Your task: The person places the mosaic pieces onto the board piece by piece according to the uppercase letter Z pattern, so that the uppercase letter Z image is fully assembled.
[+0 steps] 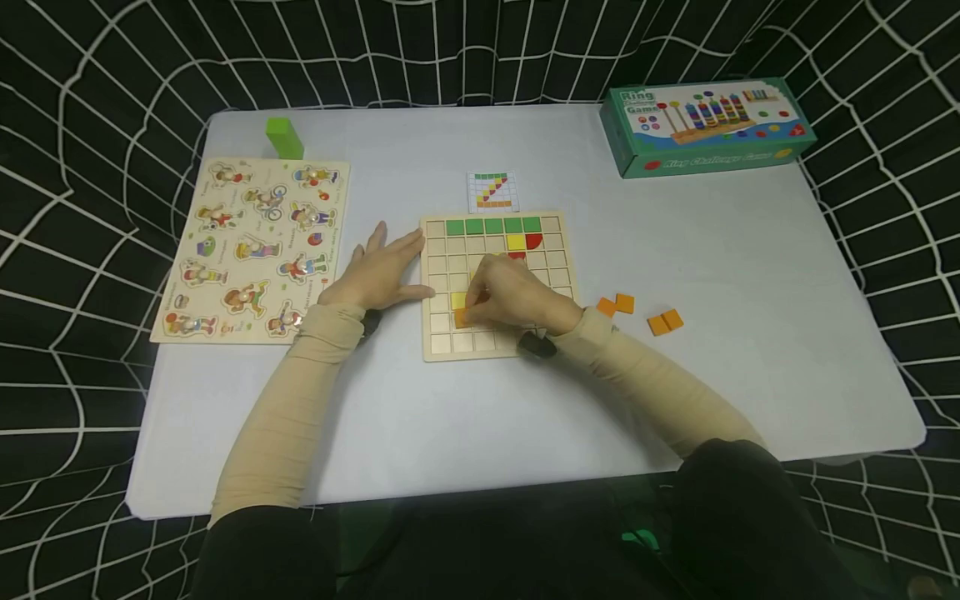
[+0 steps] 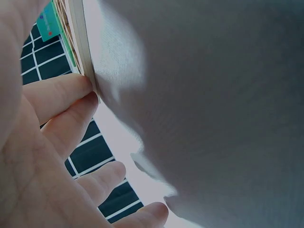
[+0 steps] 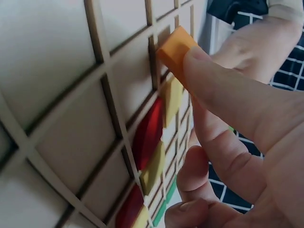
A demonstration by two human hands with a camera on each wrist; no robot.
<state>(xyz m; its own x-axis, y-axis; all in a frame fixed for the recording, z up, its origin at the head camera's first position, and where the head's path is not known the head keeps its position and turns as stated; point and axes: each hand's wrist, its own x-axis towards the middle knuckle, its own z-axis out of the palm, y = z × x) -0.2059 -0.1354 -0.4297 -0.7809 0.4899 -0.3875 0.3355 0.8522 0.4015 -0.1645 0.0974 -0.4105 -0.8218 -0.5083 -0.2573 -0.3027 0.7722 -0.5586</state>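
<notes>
A wooden grid board [image 1: 442,343] lies at the middle of the table, with a row of green tiles [image 1: 493,226] near its top and yellow and red tiles running diagonally below. My right hand [image 1: 513,293] is over the board and pinches an orange square tile [image 3: 178,50] between thumb and forefinger. In the right wrist view that tile is tilted at a grid cell beside a yellow tile [image 3: 172,99] and a red tile [image 3: 148,133]. My left hand [image 1: 378,271] has its fingers spread, fingertips touching the board's left edge.
Several loose orange tiles [image 1: 624,303] lie right of the board. A pattern card [image 1: 492,192] sits just above it. At left are a picture puzzle board [image 1: 225,279] and a green block [image 1: 285,138]; a Ring Challenge Game box [image 1: 705,127] stands at the back right.
</notes>
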